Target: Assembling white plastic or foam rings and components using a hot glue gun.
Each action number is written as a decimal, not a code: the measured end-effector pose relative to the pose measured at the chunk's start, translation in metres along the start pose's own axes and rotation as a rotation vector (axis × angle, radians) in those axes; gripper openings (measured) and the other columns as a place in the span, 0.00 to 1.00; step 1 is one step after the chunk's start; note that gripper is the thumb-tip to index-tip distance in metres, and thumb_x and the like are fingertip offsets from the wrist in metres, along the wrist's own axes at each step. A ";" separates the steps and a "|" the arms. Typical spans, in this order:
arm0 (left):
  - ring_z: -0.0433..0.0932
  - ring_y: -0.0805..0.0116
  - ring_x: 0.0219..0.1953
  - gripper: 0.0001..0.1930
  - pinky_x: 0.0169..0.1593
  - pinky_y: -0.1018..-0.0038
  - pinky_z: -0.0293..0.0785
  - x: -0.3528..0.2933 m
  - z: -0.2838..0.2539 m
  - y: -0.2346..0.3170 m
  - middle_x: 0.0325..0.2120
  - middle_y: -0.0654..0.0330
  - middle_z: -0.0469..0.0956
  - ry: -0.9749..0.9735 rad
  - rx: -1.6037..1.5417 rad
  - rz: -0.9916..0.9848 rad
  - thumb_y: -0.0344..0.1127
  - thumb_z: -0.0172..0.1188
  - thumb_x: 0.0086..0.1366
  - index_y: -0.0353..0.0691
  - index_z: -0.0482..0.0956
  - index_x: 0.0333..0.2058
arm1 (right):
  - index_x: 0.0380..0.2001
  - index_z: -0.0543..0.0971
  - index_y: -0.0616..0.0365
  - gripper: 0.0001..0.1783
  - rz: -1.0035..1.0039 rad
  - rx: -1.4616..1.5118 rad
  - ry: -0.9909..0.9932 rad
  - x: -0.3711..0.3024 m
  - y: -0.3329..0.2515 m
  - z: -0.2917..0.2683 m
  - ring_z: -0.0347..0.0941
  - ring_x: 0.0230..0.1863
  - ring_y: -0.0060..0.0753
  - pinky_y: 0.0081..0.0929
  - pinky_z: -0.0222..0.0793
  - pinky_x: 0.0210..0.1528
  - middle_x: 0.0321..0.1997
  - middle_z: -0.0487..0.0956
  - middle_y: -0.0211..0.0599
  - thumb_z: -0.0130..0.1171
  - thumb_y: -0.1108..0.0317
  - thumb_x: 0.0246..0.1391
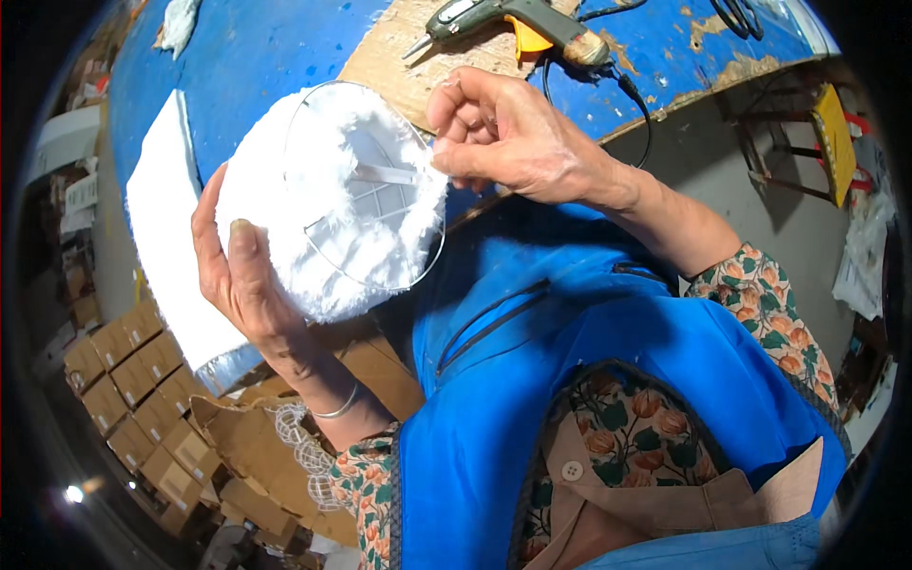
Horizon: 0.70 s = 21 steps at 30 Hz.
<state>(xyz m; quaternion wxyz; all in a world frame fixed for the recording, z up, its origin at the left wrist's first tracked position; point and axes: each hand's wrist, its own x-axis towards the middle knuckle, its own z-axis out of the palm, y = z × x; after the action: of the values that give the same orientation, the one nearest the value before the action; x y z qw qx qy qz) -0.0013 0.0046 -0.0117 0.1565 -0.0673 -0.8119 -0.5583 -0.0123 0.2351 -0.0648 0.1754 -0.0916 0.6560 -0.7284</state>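
Note:
My left hand (249, 275) is wrapped round the left side of a wire frame covered in white fluffy fabric (252, 176), tilted so its open end faces me. Thin metal rods (380, 195) show inside, and a wire ring (441, 249) runs around the rim. At the far right of that rim, my right hand (503, 133) is curled, with thumb and fingertips closed on the fluffy fabric edge. A green glue gun (513, 27) with a yellow trigger lies beyond my right hand, its nozzle pointing left.
A flat white fabric piece (166, 237) hangs over the edge of the blue table (256, 47). Under the glue gun lies a wooden board (385, 62); its black cable (646, 109) loops off the edge. Stacked cartons (142, 380) and wire frames (309, 446) stand below left, a stool (831, 142) at right.

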 end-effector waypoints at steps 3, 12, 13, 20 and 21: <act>0.72 0.72 0.37 0.24 0.43 0.79 0.66 0.003 0.005 0.005 0.38 0.52 0.75 0.001 0.029 -0.012 0.40 0.52 0.60 0.27 0.68 0.50 | 0.33 0.68 0.60 0.10 0.029 0.182 0.014 0.001 0.001 0.004 0.69 0.22 0.17 0.16 0.65 0.25 0.24 0.73 0.30 0.57 0.73 0.50; 0.72 0.70 0.39 0.22 0.44 0.76 0.67 0.007 0.004 0.006 0.39 0.52 0.75 -0.063 0.034 -0.021 0.38 0.55 0.59 0.29 0.69 0.49 | 0.36 0.68 0.62 0.11 -0.153 0.245 0.170 0.000 0.004 0.020 0.69 0.23 0.17 0.16 0.67 0.26 0.27 0.74 0.33 0.57 0.76 0.50; 0.72 0.71 0.39 0.23 0.44 0.76 0.67 0.007 0.005 0.006 0.39 0.52 0.75 -0.043 0.003 -0.031 0.38 0.55 0.58 0.29 0.69 0.49 | 0.38 0.68 0.63 0.10 -0.196 0.239 0.136 -0.003 0.005 0.020 0.72 0.30 0.18 0.18 0.70 0.34 0.33 0.75 0.35 0.55 0.78 0.52; 0.72 0.71 0.40 0.23 0.45 0.76 0.67 0.002 -0.001 0.000 0.40 0.52 0.75 -0.061 0.020 -0.008 0.38 0.55 0.58 0.29 0.69 0.49 | 0.40 0.71 0.58 0.20 -0.636 -0.240 0.088 -0.007 0.030 0.008 0.74 0.42 0.32 0.28 0.69 0.47 0.38 0.76 0.39 0.43 0.84 0.43; 0.73 0.70 0.40 0.23 0.46 0.76 0.67 0.002 -0.002 -0.001 0.40 0.52 0.75 -0.062 0.019 0.001 0.38 0.55 0.59 0.29 0.69 0.49 | 0.42 0.70 0.59 0.22 -0.743 -0.476 0.032 -0.008 0.027 -0.001 0.71 0.46 0.37 0.32 0.67 0.49 0.45 0.75 0.37 0.45 0.88 0.42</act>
<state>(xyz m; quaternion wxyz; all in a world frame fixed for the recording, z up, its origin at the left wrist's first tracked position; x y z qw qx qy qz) -0.0031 0.0023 -0.0108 0.1323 -0.0836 -0.8215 -0.5483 -0.0020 0.2366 -0.0904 -0.1348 -0.3477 0.7308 -0.5718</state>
